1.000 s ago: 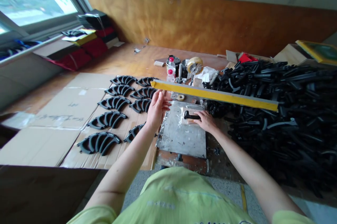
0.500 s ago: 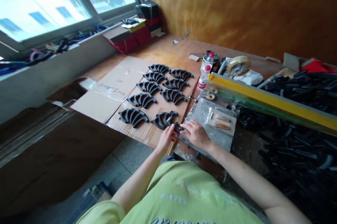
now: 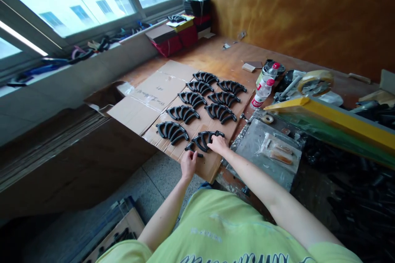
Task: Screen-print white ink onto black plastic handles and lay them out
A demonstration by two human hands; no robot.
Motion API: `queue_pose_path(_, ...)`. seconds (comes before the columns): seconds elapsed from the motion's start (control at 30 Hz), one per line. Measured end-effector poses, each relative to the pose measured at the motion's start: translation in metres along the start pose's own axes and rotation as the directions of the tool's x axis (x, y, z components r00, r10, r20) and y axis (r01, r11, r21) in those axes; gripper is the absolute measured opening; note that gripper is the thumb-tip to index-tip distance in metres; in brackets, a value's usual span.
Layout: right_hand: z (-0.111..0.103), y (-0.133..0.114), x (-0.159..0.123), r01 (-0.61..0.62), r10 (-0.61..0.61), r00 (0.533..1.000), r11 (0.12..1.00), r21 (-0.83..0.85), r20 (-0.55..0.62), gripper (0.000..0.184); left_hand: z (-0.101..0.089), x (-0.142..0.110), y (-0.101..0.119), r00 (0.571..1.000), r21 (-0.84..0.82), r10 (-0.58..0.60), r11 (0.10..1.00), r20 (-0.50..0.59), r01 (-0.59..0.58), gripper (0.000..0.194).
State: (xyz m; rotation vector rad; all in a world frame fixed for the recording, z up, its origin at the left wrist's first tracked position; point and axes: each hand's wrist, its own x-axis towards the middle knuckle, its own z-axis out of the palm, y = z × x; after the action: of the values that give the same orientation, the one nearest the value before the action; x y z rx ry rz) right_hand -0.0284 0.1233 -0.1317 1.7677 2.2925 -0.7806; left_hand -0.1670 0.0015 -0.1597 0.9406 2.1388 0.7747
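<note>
On a wooden workbench [image 3: 234,55] in a room with windows [image 3: 70,3] to the left and a wood panel [image 3: 293,16] behind, a flattened cardboard sheet [image 3: 151,90] bears fanned rows of curved black handles [image 3: 193,114], with plastic bottles [image 3: 263,93] and a grey plate [image 3: 262,143] to their right. At the sheet's near edge, the left hand [image 3: 189,164] has its thumb and fingers nearly closed on the end of a black piece [image 3: 197,154], while the right hand [image 3: 218,145], fingers curled, touches the nearest fan [image 3: 202,141]; whether it grips one cannot be told.
</note>
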Motion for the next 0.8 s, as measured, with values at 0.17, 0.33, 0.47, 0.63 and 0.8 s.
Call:
queue_pose_path(0.17,-0.003,0.002,0.003,-0.025,0.025,1.0,1.0,0.015,-0.015,0.035,0.017,-0.009,0.007,0.965,0.142,0.262,0.956,-0.011,-0.258,0.038)
queue_pose_path(0.33,-0.005,0.009,0.004,-0.036,0.035,0.999,0.999,-0.004,-0.017,0.039,0.022,0.008,0.021,0.99,0.278,0.141,0.95,0.02,-0.141,0.042)
queue_pose_path(0.47,-0.001,0.009,0.006,-0.03,0.03,0.999,1.0,-0.002,-0.013,0.037,0.023,0.015,0.025,0.992,0.258,0.128,0.958,0.014,-0.128,0.042)
queue_pose_path(0.63,0.001,0.01,0.009,-0.037,0.038,0.999,0.999,0.016,-0.02,0.038,0.028,0.014,0.024,0.99,0.254,0.143,0.958,-0.012,-0.135,0.043)
queue_pose_path(0.8,0.002,0.007,0.017,-0.052,0.054,0.998,0.998,0.038,-0.04,0.041,0.03,0.017,0.028,0.994,0.318,0.104,0.944,-0.023,-0.091,0.04)
